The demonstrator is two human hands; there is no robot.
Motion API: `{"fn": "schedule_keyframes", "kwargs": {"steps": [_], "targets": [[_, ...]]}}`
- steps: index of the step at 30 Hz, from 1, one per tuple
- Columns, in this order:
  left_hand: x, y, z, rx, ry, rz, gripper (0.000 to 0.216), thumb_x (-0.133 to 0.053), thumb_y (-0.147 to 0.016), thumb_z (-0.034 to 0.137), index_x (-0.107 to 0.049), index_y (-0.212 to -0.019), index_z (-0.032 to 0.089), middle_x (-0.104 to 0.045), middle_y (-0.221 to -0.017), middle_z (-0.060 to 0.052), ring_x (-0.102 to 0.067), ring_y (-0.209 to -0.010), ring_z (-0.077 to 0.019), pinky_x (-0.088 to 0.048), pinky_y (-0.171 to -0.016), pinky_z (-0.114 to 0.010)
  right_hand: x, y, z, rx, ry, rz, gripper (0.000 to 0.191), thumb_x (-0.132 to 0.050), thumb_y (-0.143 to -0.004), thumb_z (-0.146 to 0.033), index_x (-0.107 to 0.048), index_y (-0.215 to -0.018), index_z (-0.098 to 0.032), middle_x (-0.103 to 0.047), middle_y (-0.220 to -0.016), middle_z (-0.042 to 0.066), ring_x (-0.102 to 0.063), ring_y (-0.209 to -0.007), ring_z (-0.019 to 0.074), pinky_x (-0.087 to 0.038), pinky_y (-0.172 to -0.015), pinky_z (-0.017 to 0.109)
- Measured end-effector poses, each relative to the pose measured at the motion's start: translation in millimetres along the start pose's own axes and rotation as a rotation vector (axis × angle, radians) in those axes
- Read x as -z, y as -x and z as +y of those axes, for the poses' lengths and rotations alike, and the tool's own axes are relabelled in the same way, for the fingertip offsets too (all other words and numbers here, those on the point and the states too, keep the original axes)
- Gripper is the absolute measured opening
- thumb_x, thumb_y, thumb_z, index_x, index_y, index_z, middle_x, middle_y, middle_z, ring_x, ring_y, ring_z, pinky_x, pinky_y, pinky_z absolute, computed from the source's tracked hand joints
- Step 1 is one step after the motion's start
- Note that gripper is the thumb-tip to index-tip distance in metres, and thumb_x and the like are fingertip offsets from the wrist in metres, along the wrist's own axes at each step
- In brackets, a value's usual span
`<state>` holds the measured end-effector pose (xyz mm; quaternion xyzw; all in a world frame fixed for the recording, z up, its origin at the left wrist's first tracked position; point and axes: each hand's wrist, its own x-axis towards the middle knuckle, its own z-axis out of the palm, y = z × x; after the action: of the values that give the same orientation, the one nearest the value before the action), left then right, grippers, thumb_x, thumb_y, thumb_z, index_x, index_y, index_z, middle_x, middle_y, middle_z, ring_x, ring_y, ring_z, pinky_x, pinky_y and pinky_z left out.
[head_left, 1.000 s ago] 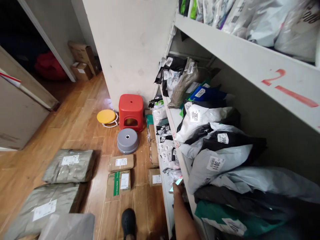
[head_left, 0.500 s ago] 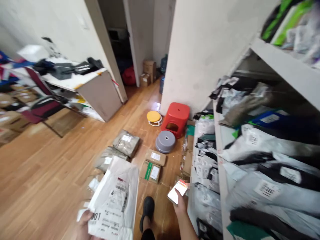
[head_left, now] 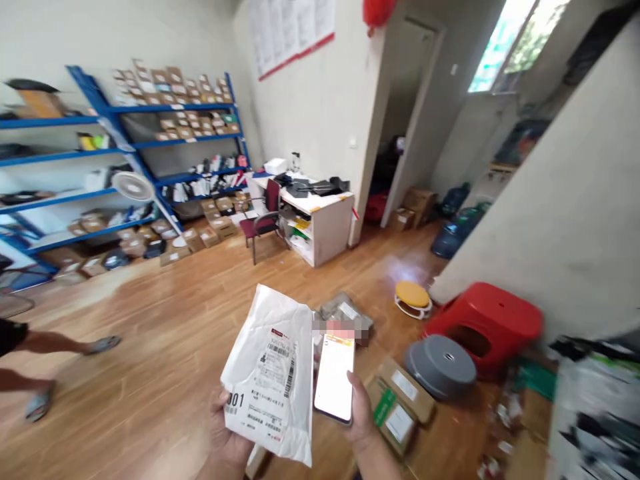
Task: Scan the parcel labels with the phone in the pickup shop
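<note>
My left hand [head_left: 227, 427] grips the lower left edge of a white mailer bag [head_left: 280, 347]. The bag is held up tilted, with a printed shipping label and the digits "001" facing me. Close to its right side, my right hand [head_left: 360, 407] is closed around a smartphone [head_left: 334, 380], the thumb over the lit screen's right edge. That screen is mostly white with an orange band near the top. Behind the phone, a grey plastic parcel [head_left: 345, 310] lies on the floor. Cardboard boxes [head_left: 395, 420] with labels and green tape lie below my right hand.
A grey stool [head_left: 440, 367], a red stool [head_left: 490, 327] and a small yellow stool [head_left: 413, 295] stand at right. Beyond are a white desk [head_left: 333, 227], a chair [head_left: 260, 223] and blue shelves [head_left: 175, 143] of parcels. Another person's legs [head_left: 55, 347] show at far left.
My view has swung left and up, bringing the shelves and another person's legs into sight. The mailer bag and the phone have come closer together, and both stay in my hands.
</note>
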<state>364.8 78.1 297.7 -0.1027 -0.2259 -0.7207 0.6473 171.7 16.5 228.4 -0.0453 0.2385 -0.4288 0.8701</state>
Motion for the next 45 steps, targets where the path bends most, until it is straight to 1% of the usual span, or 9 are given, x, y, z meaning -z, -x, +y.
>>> {"fn": "schedule_keyframes", "kwargs": {"steps": [4,10,17,21,26,31,34,38,45], "targets": [[-34,35,97,-0.086,-0.048,-0.158,0.056,-0.021,-0.083,0.014,-0.058,-0.124,0.009,-0.048,-0.139,-0.007,-0.036,-0.134,-0.0167,-0.015,-0.116,-0.031,-63,-16,83,0.003,-0.063,-0.111,0.051,-0.081,-0.060,-0.040,-0.069,-0.106,-0.021,-0.072,-0.110,0.008,-0.066,-0.102,0.0270,-0.050,-0.084,0.035],[-69,91,219,-0.176,-0.150,-0.164,0.056,-0.022,-0.083,0.017,-0.056,-0.127,0.013,-0.048,-0.140,-0.005,-0.036,-0.134,-0.0178,-0.019,-0.116,-0.034,-153,-32,208,-0.162,-0.007,-0.204,0.046,-0.081,-0.060,-0.038,-0.071,-0.099,-0.015,-0.074,-0.103,0.012,-0.068,-0.093,0.0251,-0.050,-0.084,0.035],[-86,128,293,-0.373,-0.247,-0.223,0.056,-0.021,-0.084,0.019,-0.054,-0.129,0.017,-0.052,-0.137,-0.003,-0.038,-0.134,-0.0173,-0.019,-0.116,-0.035,-217,-64,278,-0.285,0.175,-0.132,0.046,-0.088,-0.048,-0.036,-0.073,-0.084,-0.012,-0.077,-0.082,0.010,-0.071,-0.079,0.0275,-0.045,-0.094,0.043],[-86,139,329,-0.434,-0.298,-0.218,0.056,-0.021,-0.084,0.020,-0.053,-0.131,0.014,-0.049,-0.140,-0.004,-0.037,-0.134,-0.0174,-0.017,-0.116,-0.033,-244,-93,304,-0.372,0.222,-0.195,0.044,-0.086,-0.052,-0.034,-0.072,-0.087,-0.012,-0.077,-0.081,0.011,-0.071,-0.079,0.0277,-0.044,-0.095,0.043],[-67,150,383,-0.474,-0.303,-0.162,0.055,-0.024,-0.084,0.020,-0.057,-0.127,0.015,-0.054,-0.135,-0.003,-0.038,-0.133,-0.0179,-0.019,-0.116,-0.032,-272,-141,335,-0.471,0.253,-0.304,0.049,-0.079,-0.063,-0.042,-0.069,-0.099,-0.010,-0.075,-0.096,0.015,-0.070,-0.085,0.0263,-0.051,-0.085,0.039],[-23,153,460,-0.497,-0.303,-0.115,0.053,-0.026,-0.084,0.017,-0.060,-0.123,0.021,-0.057,-0.132,-0.002,-0.040,-0.132,-0.0173,-0.024,-0.115,-0.034,-294,-217,366,-0.389,0.540,-0.139,0.065,-0.080,-0.056,-0.058,-0.064,-0.098,-0.012,-0.076,-0.082,0.014,-0.069,-0.061,0.0241,-0.053,-0.058,0.034],[2,146,515,-0.479,-0.319,-0.139,0.055,-0.023,-0.084,0.016,-0.057,-0.126,0.018,-0.053,-0.136,-0.002,-0.035,-0.135,-0.0169,-0.020,-0.116,-0.034,-309,-273,390,-0.315,0.644,-0.085,0.070,-0.077,-0.059,-0.061,-0.056,-0.108,-0.016,-0.076,-0.084,0.012,-0.070,-0.064,0.0237,-0.053,-0.060,0.034],[24,129,583,-0.501,-0.351,-0.142,0.057,-0.020,-0.084,0.015,-0.054,-0.129,0.012,-0.048,-0.140,-0.005,-0.032,-0.137,-0.0172,-0.014,-0.117,-0.032,-338,-343,422,-0.316,0.619,-0.069,0.061,-0.077,-0.065,-0.054,-0.055,-0.110,-0.019,-0.076,-0.084,0.005,-0.069,-0.072,0.0200,-0.053,-0.067,0.031],[45,119,658,-0.615,-0.374,-0.066,0.056,-0.024,-0.082,0.017,-0.057,-0.127,0.017,-0.054,-0.135,-0.005,-0.036,-0.134,-0.0193,-0.018,-0.117,-0.036,-413,-411,461,-0.413,0.562,-0.095,0.060,-0.083,-0.051,-0.055,-0.068,-0.095,-0.018,-0.076,-0.087,0.004,-0.069,-0.081,0.0230,-0.052,-0.073,0.033]]}}
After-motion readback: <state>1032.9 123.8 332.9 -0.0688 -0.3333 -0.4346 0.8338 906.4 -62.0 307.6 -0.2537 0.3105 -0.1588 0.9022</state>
